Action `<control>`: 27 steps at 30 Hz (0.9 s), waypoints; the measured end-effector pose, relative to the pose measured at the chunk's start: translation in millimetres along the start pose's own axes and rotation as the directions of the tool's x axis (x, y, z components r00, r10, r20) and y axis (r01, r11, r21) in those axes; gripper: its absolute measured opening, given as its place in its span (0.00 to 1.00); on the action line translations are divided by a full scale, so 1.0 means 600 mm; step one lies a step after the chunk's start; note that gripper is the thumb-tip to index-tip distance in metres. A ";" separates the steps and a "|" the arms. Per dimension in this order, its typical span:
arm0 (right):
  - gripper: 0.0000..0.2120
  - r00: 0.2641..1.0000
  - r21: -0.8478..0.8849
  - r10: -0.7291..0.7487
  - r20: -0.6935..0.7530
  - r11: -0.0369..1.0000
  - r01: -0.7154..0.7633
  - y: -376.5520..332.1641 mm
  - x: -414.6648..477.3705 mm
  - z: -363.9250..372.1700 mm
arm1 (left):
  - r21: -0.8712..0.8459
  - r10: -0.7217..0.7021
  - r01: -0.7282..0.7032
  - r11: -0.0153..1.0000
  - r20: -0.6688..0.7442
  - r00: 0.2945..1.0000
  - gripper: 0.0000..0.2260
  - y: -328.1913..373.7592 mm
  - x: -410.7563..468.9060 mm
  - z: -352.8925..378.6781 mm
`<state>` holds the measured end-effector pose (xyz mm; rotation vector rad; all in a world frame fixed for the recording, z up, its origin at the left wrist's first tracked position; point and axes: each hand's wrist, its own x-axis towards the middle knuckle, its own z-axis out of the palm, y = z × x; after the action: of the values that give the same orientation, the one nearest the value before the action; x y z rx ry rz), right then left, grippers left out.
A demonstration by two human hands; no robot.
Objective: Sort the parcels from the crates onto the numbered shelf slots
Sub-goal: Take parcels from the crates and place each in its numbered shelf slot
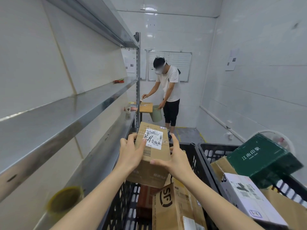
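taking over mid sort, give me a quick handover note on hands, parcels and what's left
Left hand and right hand both grip the cardboard parcel, held above the near black crate; its label looks hand-marked #11.
SF box lies in that crate; green box and white box top the second crate.
Done: one parcel lifted. Left: shelve it on the steel shelf, then the rest.

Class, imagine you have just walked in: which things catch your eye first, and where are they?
The left hand and right hand hold a brown cardboard box with a scribbled label above a black crate, centre. A dark green box tops the pile on the right; a person bends over a table at the back.
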<state>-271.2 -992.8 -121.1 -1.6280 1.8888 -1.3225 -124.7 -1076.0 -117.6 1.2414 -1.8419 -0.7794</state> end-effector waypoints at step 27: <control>0.58 0.987 -0.049 -0.121 0.106 0.991 0.127 -0.004 0.032 -0.006 | 0.062 0.065 -0.080 0.995 0.214 0.975 0.42 -0.002 -0.004 -0.003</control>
<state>-278.3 -1008.3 -110.9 -1.8318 1.8047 -1.2174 -121.7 -1074.2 -118.5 1.1646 -2.0906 -0.8399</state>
